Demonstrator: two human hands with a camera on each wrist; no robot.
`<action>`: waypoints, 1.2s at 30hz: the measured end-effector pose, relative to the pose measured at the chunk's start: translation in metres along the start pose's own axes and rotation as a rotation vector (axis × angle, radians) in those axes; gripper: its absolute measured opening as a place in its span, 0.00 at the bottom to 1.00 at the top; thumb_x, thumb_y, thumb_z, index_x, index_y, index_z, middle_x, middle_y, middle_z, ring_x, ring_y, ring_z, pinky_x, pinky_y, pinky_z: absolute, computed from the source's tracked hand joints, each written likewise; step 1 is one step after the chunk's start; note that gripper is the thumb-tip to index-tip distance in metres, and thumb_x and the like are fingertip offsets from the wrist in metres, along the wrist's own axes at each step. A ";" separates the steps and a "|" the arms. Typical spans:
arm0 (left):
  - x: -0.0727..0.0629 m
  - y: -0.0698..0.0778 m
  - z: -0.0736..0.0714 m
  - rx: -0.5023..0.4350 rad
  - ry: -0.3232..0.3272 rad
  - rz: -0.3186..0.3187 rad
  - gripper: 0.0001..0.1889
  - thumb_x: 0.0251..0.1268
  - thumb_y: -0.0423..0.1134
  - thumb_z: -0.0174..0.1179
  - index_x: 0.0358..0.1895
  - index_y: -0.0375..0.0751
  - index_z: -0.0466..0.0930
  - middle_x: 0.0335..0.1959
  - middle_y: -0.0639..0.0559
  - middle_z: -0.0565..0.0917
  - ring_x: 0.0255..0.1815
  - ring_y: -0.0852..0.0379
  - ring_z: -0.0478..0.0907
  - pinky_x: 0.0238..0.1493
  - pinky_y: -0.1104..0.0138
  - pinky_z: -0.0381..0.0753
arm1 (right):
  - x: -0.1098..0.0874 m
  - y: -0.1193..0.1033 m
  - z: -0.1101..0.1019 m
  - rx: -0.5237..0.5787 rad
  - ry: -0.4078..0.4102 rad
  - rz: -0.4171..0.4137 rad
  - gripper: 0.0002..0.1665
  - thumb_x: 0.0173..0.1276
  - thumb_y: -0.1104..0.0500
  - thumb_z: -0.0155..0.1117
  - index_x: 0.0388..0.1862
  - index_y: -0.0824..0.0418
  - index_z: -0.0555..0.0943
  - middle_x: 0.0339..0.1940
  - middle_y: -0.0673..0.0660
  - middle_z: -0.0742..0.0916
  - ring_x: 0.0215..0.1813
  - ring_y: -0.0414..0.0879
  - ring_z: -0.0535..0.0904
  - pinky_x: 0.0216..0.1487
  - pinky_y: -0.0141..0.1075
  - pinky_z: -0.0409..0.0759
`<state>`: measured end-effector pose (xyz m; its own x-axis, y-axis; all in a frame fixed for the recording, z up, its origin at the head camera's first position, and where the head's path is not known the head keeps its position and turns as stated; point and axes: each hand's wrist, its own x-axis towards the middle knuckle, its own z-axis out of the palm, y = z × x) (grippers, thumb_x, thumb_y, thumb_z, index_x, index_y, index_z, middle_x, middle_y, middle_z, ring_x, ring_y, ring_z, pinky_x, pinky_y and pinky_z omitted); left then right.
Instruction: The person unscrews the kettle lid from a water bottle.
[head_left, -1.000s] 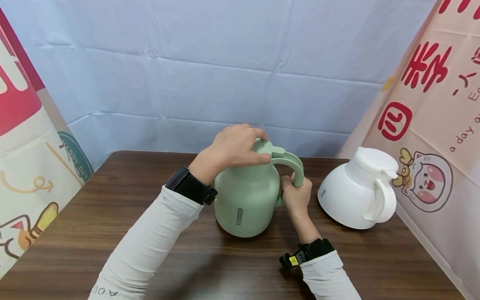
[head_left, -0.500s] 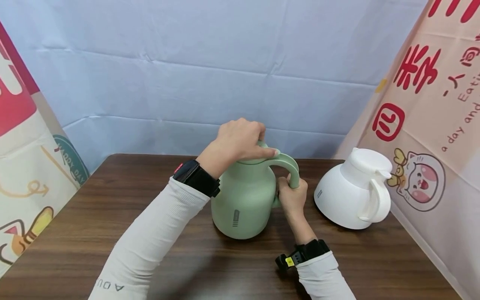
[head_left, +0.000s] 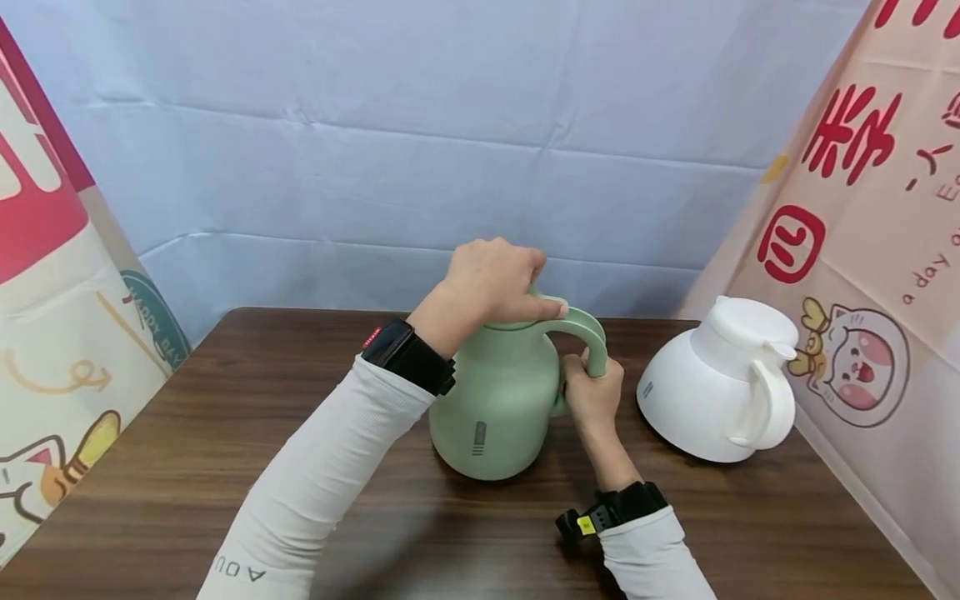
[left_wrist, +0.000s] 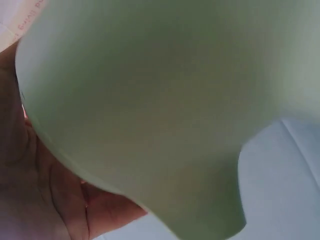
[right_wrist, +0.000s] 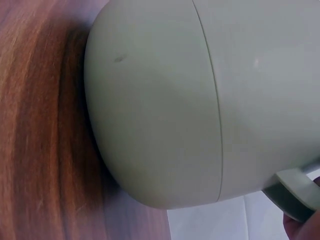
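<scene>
A light green thermos jug (head_left: 493, 408) stands upright on the table, its handle to the right. My left hand (head_left: 491, 283) grips the jug's lid from above, covering most of it. Its thumb lies near the top of the handle, while the other fingers are mostly hidden behind. In the left wrist view, the green jug's shoulder and spout (left_wrist: 210, 200) fill the frame, with my palm beside them. My right hand (head_left: 594, 390) holds the handle (head_left: 581, 325), fingers wrapped round its lower part. The right wrist view has the jug's base (right_wrist: 150, 110) resting on the wood.
A white thermos jug (head_left: 716, 383) stands close by on the right, its handle facing right and toward me. The brown wooden table (head_left: 300, 483) ends at a pale blue cloth (head_left: 360, 150). Printed cloths hang at both sides.
My left hand has turned a little on the lid, its thumb shifting right toward the handle, and the left forearm has moved right. My right hand keeps its hold; the jug stays in place.
</scene>
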<state>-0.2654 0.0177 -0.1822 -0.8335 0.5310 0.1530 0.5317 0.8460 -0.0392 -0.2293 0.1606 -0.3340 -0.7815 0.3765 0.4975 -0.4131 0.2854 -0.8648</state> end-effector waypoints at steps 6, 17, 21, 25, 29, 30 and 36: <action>-0.001 0.001 0.004 -0.008 0.015 -0.044 0.27 0.51 0.74 0.49 0.29 0.52 0.72 0.20 0.55 0.69 0.24 0.55 0.71 0.23 0.64 0.69 | 0.000 0.001 0.001 0.010 0.009 0.000 0.24 0.56 0.75 0.49 0.07 0.61 0.56 0.03 0.46 0.61 0.07 0.37 0.53 0.14 0.30 0.52; 0.002 0.005 0.005 0.014 0.027 -0.080 0.29 0.51 0.75 0.47 0.27 0.52 0.71 0.20 0.56 0.67 0.23 0.56 0.70 0.22 0.65 0.68 | 0.000 -0.002 0.002 -0.013 0.047 0.005 0.24 0.56 0.75 0.49 0.07 0.60 0.56 0.04 0.45 0.62 0.08 0.33 0.51 0.15 0.30 0.52; 0.001 0.006 0.005 0.016 0.023 -0.091 0.28 0.52 0.74 0.48 0.28 0.52 0.72 0.21 0.55 0.69 0.24 0.55 0.71 0.23 0.65 0.69 | -0.001 -0.003 0.003 -0.031 0.053 0.006 0.24 0.56 0.75 0.49 0.07 0.60 0.56 0.05 0.47 0.61 0.08 0.33 0.50 0.15 0.29 0.51; 0.000 0.008 0.005 0.004 0.029 -0.092 0.27 0.53 0.72 0.49 0.28 0.51 0.72 0.22 0.54 0.70 0.24 0.54 0.71 0.22 0.64 0.69 | -0.002 -0.003 0.002 -0.039 0.054 0.000 0.24 0.57 0.75 0.49 0.07 0.60 0.56 0.05 0.49 0.61 0.07 0.34 0.51 0.15 0.30 0.51; 0.001 0.010 0.005 0.012 0.021 -0.105 0.26 0.54 0.71 0.48 0.34 0.52 0.75 0.24 0.55 0.72 0.26 0.54 0.72 0.23 0.64 0.71 | -0.003 -0.003 0.002 -0.040 0.048 -0.016 0.23 0.58 0.76 0.49 0.08 0.60 0.57 0.05 0.50 0.61 0.07 0.34 0.52 0.15 0.30 0.52; 0.001 0.011 0.004 0.019 0.013 -0.109 0.26 0.54 0.71 0.48 0.36 0.53 0.76 0.25 0.55 0.73 0.27 0.54 0.72 0.23 0.64 0.71 | -0.003 -0.002 0.002 -0.044 0.046 -0.023 0.23 0.58 0.76 0.49 0.08 0.61 0.57 0.05 0.50 0.62 0.07 0.34 0.52 0.14 0.30 0.52; 0.000 0.016 0.004 0.043 -0.007 -0.150 0.27 0.55 0.72 0.46 0.31 0.52 0.76 0.25 0.54 0.73 0.26 0.55 0.72 0.21 0.65 0.71 | -0.004 -0.002 0.001 -0.048 0.048 -0.050 0.22 0.55 0.77 0.49 0.08 0.61 0.57 0.06 0.49 0.61 0.08 0.34 0.50 0.16 0.30 0.51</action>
<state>-0.2577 0.0313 -0.1869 -0.9041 0.3987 0.1536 0.3944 0.9170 -0.0589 -0.2254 0.1577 -0.3342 -0.7367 0.4024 0.5434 -0.4271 0.3462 -0.8353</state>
